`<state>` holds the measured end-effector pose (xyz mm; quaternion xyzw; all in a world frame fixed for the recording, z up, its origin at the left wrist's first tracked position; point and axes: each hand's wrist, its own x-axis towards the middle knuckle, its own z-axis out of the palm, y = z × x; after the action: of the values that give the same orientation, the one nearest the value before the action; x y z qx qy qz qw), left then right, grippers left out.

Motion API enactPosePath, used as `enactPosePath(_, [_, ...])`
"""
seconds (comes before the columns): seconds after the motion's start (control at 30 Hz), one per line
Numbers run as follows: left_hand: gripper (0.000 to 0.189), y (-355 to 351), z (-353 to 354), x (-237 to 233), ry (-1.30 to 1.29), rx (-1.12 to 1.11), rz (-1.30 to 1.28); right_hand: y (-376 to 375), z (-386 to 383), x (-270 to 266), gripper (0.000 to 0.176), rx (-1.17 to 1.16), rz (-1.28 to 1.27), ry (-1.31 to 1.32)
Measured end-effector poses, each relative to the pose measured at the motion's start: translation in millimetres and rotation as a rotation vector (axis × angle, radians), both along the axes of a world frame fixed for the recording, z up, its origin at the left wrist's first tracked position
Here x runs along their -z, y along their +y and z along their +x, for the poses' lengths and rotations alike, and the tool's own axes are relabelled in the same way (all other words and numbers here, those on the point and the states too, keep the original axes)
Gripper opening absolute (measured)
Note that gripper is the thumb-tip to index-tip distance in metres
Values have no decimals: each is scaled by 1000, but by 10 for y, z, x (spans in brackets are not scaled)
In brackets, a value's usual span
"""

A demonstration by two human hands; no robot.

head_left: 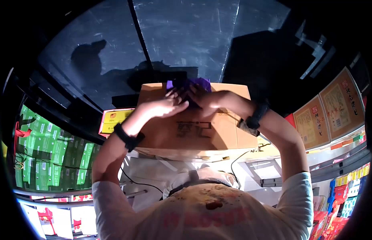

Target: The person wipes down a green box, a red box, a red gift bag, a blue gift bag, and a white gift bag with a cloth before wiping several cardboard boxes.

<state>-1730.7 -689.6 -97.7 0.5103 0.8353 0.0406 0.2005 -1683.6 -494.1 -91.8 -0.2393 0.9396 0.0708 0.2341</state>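
Observation:
A purple item (206, 85), perhaps a cloth or a soft bag, lies at the far edge of a brown cardboard box (162, 132). My left hand (169, 105) reaches over the box from the left, its fingers stretched out at the purple item's near side. My right hand (205, 100) lies on the same item from the right with fingers apart, partly in shadow. Both hands look open, pressing or resting on it rather than wrapped round it. Dark printed characters show on the box top. Each wrist wears a black band.
Stacked green boxes (54, 148) stand on the left, and a yellow and red box (114, 120) sits beside the cardboard box. Tan printed boxes (340, 104) line a shelf on the right. A black cable (140, 183) hangs near my waist. Dark panels (186, 36) rise behind.

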Motion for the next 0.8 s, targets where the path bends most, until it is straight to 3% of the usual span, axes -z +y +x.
enactPosePath(0.07, [63,-130,380,-176,6,-160,-22,-143,291,-111,119,-87,-22,18])
enactPosePath(0.13, [66,-551,470,216,748,506,137,-266,580,-122,117,-264,-10,37])
enactPosePath(0.2, [72,-654,985,-66,274,93,77,-362,825,81,114,-443,-179,105])
enactPosePath(0.23, [76,-746,1160,-151,115,-8,123,-434,918,-28,114,-540,-166,83])
enactPosePath(0.37, [71,-1006,1466,-257,89,-98,190,-693,1073,-251,111,-635,-184,78])
enactPosePath(0.47, [71,-1067,1300,-250,131,-118,203,-874,796,-268,118,-490,-59,-139])
enactPosePath(0.57, [76,-1065,955,-137,256,-191,45,-880,312,131,114,-474,-244,53])
enactPosePath(0.6, [76,-1045,840,-215,152,-291,37,-877,140,160,114,-490,-239,54])
enactPosePath(0.67, [77,-1026,518,-120,157,-322,46,-864,-182,136,107,-431,-62,180])
enactPosePath(0.73, [77,-976,296,-13,189,-376,84,-828,-348,55,99,-399,-66,213])
enactPosePath(0.8, [78,-940,235,-6,197,-301,43,-790,-349,58,92,-352,-68,249])
